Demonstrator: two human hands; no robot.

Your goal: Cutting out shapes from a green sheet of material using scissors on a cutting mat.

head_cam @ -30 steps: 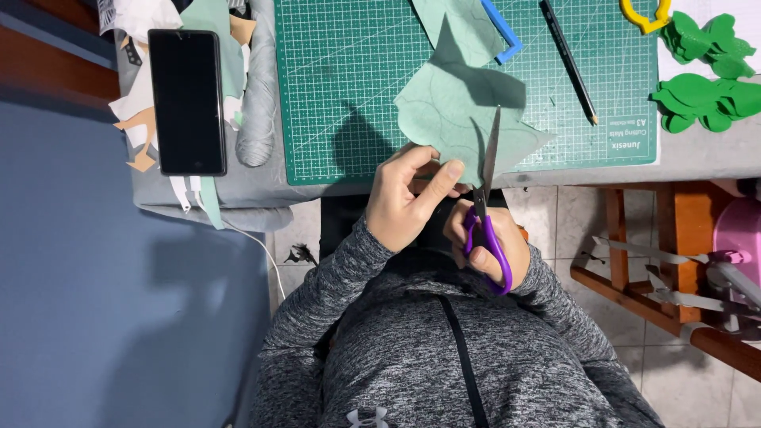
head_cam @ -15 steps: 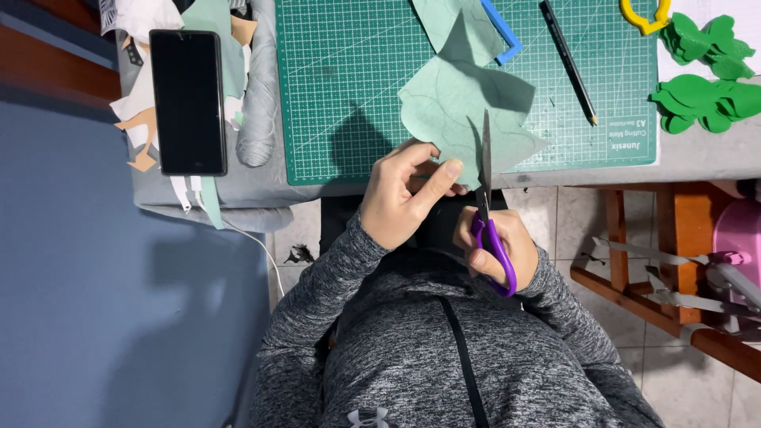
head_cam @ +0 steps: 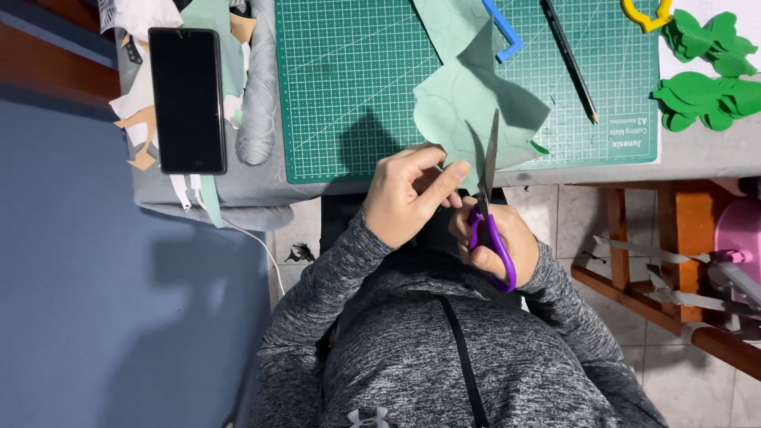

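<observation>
Nearest the camera: grey heathered sleeves, both hands meeting at frame centre. The right hand point(head_cam: 507, 238) is closed through the purple handles of the scissors point(head_cam: 487, 202), blades pointing to 12 o'clock and slightly parted over the sheet, likely mid-cut. The left hand point(head_cam: 408, 194) pinches the near edge of the pale green felt sheet point(head_cam: 468, 111), thumb and fingers curled on it, probably to keep the felt taut and steady beside the blades. The sheet hangs partly off the table edge toward the body, the rest lying on the green cutting mat point(head_cam: 357, 79); that overhang seems to give the lower blade room beneath.

Farther out, at 11 o'clock, a black phone point(head_cam: 187, 99) lies face up on a grey cloth among paper scraps, well apart from the cutting. At 1 o'clock a black pencil point(head_cam: 569, 59) lies on the mat, with a blue strip point(head_cam: 503, 36) just beside the sheet's far edge. At 2 o'clock, off the mat, sit dark green cut-out shapes point(head_cam: 705, 95) and a yellow cutter outline point(head_cam: 646, 14), apparently parked out of the way.
</observation>
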